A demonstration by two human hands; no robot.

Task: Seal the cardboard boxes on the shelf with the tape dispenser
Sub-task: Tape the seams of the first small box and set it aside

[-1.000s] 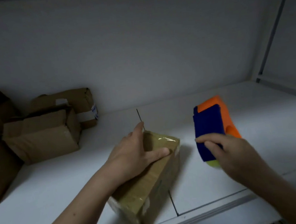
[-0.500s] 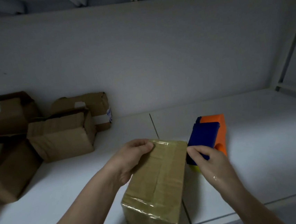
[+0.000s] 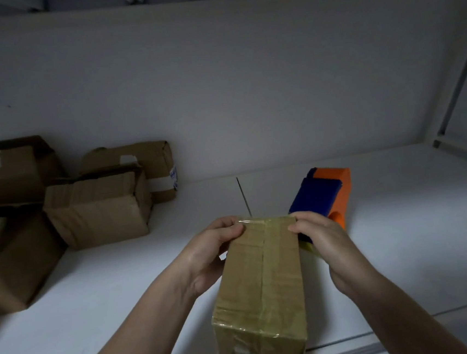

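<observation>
The white shelf [image 3: 404, 246] ran wide and deep under a plain grey wall [image 3: 246, 90]. At its left end sat a pile of cardboard boxes [image 3: 98, 209], brown and crumpled, one with its flaps loose, well apart from everything else. About the middle, at the front edge, was the taped box [image 3: 265, 282], its long side running away from the person, its top and near end wrapped in shiny clear tape. Just beyond its far right corner lay the tape dispenser [image 3: 325, 193], blue and orange, resting on the shelf and partly hidden by the right hand [image 3: 324, 239]. That hand gripped the far right corner of the taped box and the left hand [image 3: 213, 247] gripped the far left corner, fingers [image 3: 228, 225] curled over the top edge on both sides
</observation>
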